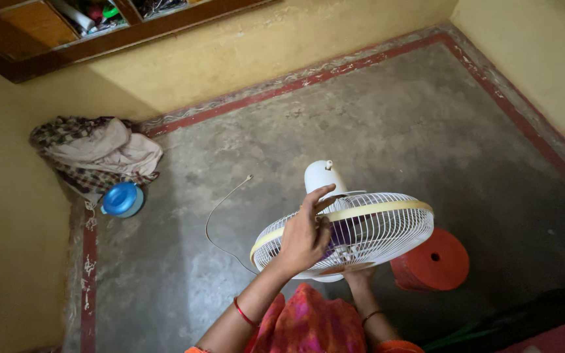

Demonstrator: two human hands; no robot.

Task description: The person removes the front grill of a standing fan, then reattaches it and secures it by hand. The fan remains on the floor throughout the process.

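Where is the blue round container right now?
The blue round container sits on the floor at left, against the cloth bundle in the corner, away from the fan.

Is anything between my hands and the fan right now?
Nothing visible. The left hand lies directly on the fan, on its white wire guard; the right hand is under the guard's lower edge, mostly hidden. The orange stool stands off to the side.

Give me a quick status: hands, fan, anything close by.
Left hand on top of the white fan guard; right hand supports it underneath. Fan off the floor, cord trailing. Orange stool beside.
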